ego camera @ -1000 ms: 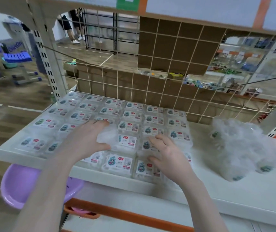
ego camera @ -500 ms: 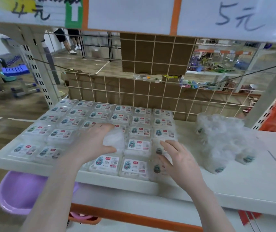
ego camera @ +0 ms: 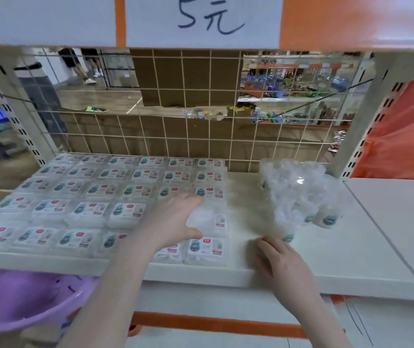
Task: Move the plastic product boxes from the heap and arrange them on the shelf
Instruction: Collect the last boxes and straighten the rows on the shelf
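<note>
— Shelf (ego camera: pixel 301 270), white, front lip facing us. What's laid out on it?

— Rows of flat clear boxes (ego camera: pixel 125 212) with printed labels, edge to edge, filling the left and middle of the board back to the wire grid (ego camera: pixel 201 144). The right edge of the block ends in a column near the shelf's middle.

— And the heap?

— A loose heap (ego camera: pixel 299 197) of the same clear plastic, jumbled, on the right part of the shelf, apart from the tidy rows with bare board between.

— Left hand?

— The left hand (ego camera: pixel 175 219) reaches in over the right end of the rows. Fingers and thumb are curled round one box (ego camera: pixel 201 218), clear and blurred, held just above or against the boxes in the last column. Cannot tell whether it touches them.

— Right hand?

— The right hand (ego camera: pixel 281 262) is at the front edge, on bare board between the rows and the heap. Fingers bent, knuckles up, tips near a stray piece (ego camera: pixel 288 237) at the heap's near side. Whether it grips anything, I cannot tell; the view is blurred there.

— Anything else?

— A paper sign (ego camera: pixel 201 21) reading "5元" hangs above. A purple basin (ego camera: pixel 25 302) sits below the shelf at left.
</note>
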{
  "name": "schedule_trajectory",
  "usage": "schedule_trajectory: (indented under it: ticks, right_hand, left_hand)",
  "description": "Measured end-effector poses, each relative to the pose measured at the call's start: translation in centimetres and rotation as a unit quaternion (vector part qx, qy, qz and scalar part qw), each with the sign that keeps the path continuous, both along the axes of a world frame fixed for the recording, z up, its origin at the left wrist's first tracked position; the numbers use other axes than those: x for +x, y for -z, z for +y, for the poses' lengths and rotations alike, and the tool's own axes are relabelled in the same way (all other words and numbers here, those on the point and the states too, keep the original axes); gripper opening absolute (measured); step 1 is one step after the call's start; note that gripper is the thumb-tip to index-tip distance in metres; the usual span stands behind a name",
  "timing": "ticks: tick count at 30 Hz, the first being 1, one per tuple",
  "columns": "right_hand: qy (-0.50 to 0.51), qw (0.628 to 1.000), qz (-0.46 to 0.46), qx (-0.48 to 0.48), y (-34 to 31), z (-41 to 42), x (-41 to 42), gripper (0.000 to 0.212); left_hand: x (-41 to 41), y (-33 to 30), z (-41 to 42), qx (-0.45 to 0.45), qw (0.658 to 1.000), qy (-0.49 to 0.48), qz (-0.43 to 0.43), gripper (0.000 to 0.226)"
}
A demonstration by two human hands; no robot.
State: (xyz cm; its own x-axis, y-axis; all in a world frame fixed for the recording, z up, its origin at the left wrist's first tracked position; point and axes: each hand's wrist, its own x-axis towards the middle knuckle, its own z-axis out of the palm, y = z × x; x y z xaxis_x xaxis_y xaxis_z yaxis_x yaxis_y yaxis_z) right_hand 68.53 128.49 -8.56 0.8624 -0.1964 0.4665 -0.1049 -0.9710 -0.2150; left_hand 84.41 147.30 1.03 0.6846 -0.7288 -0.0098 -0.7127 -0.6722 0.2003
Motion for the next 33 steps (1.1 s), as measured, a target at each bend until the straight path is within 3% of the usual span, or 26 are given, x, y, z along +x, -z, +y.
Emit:
schedule_trajectory:
  ticks: [9, 13, 22, 26, 29, 33]
  right_hand:
    - [-0.021, 0.998, -0.058, 0.002, 1.4, -1.5, -0.7, 0.008]
    - [-0.028, 0.996, -0.089, -0.006, 1.5, -1.5, -0.7, 0.031]
    - [-0.040, 0.994, -0.105, -0.007, 1.6, -1.6, -0.9, 0.032]
    - [-0.044, 0.993, -0.111, -0.011, 1.8, -1.7, -1.0, 0.036]
    - [-0.047, 0.994, -0.100, -0.011, 2.0, -1.7, -1.0, 0.035]
    - [-0.049, 0.994, -0.095, -0.007, 1.9, -1.7, -1.0, 0.032]
  left_hand:
    - [-2.4, 1.6, -3.0, 0.043, 0.998, 0.029, 0.020, 0.074]
    - [-2.9, 2.3, -3.1, 0.046, 0.998, 0.019, 0.048, 0.078]
    - [-2.9, 1.6, -2.8, 0.045, 0.997, 0.012, 0.067, 0.066]
    - [-2.4, 0.3, -2.5, 0.054, 0.995, 0.031, 0.083, 0.038]
    - [-1.8, -0.8, -2.3, -0.004, 0.990, 0.013, 0.141, 0.023]
    - [-0.9, -1.9, -2.3, -0.042, 0.979, -0.006, 0.198, 0.036]
